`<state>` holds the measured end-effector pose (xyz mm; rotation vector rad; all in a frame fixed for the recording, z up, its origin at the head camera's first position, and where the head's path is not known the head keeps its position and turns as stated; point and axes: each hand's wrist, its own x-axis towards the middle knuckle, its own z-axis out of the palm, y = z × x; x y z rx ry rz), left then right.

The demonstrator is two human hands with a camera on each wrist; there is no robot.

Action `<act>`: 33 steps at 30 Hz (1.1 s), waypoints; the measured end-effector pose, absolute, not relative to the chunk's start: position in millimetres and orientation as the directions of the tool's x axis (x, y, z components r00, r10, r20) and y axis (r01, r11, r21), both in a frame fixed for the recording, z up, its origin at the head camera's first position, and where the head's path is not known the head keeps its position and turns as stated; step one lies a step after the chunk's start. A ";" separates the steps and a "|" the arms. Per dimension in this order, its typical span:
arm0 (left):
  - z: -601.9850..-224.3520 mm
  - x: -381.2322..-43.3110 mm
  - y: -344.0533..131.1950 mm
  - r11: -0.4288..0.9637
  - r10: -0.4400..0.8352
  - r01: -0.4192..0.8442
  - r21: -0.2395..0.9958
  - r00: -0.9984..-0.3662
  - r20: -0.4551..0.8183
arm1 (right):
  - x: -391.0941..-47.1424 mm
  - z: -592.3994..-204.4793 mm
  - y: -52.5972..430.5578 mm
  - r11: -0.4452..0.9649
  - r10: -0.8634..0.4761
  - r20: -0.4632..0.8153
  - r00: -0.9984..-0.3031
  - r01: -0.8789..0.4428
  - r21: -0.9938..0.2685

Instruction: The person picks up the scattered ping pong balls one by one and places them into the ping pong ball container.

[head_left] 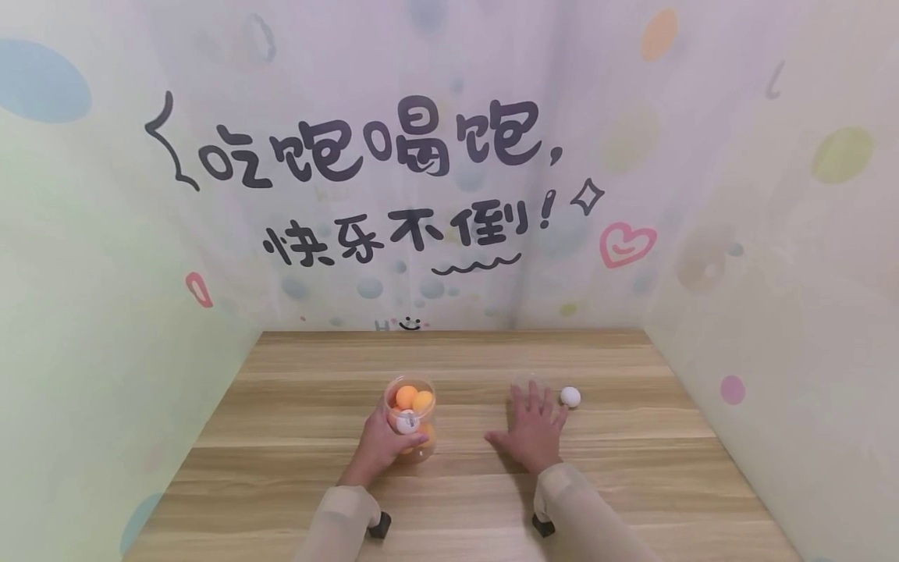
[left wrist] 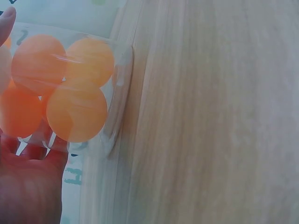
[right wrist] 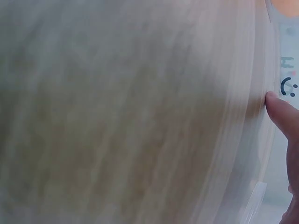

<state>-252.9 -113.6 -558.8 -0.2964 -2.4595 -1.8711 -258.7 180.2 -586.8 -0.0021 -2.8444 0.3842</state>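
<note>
My left hand point(head_left: 381, 445) grips a clear plastic cup point(head_left: 421, 454) from its left side, thumb across the front. Inside the cup are several orange table tennis balls point(head_left: 406, 397) and a white table tennis ball point(head_left: 407, 422). In the left wrist view, orange balls point(left wrist: 77, 112) press against the clear wall. My right hand point(head_left: 535, 429) is spread palm down on or just above the table, apart from the cup. A faint clear round thing point(head_left: 528, 380) shows at its fingertips, mostly hidden. Just right of those fingers lies another white ball point(head_left: 570, 396).
The wood-grain table point(head_left: 295, 406) ends at a back wall point(head_left: 337, 297) with printed lettering. Side walls point(head_left: 758, 312) stand left and right. A clear plastic edge point(right wrist: 254, 200) shows at the lower right of the right wrist view.
</note>
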 end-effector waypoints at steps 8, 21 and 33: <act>-556.7 -252.1 -113.8 0.271 0.127 0.179 0.946 -0.981 0.149 | -259.0 -581.6 187.9 0.968 0.050 0.269 -0.962 -0.020 -0.251; -548.1 -247.1 -112.2 0.264 0.146 0.170 0.949 -0.980 0.135 | -260.2 -575.7 198.6 0.974 0.081 0.273 -0.959 0.018 -0.226; -557.3 -251.2 -114.0 0.258 0.147 0.184 0.948 -0.978 0.150 | -260.0 -573.9 216.3 0.964 0.114 0.264 -0.958 0.042 -0.263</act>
